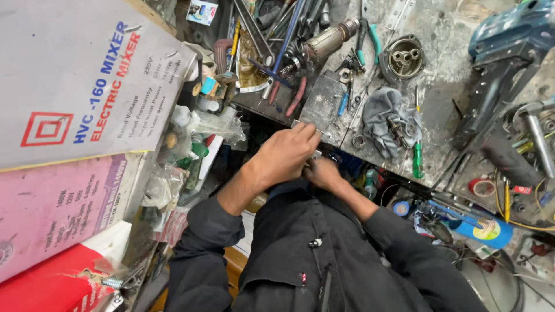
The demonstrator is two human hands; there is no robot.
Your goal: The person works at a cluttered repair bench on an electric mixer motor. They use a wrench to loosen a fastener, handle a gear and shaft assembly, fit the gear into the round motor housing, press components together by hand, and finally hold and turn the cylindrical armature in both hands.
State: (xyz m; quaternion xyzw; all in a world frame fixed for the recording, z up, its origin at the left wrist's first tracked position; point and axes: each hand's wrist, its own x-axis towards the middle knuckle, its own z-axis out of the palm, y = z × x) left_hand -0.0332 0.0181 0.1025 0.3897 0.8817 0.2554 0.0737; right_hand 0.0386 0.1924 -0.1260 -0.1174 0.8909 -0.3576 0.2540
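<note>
A small metal part (315, 155) sits at the bench (445, 110) edge, pinched between both hands so it stays steady close to the body. The left hand (286, 153) curls over it, grip closed on it; the right hand (322, 172) clamps from beneath. A grey rag (384, 110) lies at two o'clock, a green screwdriver (417, 156) at three

I sit in a repair workshop: beyond my left hand (284, 155) the grimy desk (445, 86) holds pliers (367, 34), a motor armature (326, 40), screwdrivers; tool boxes (75, 81) stack left.
</note>
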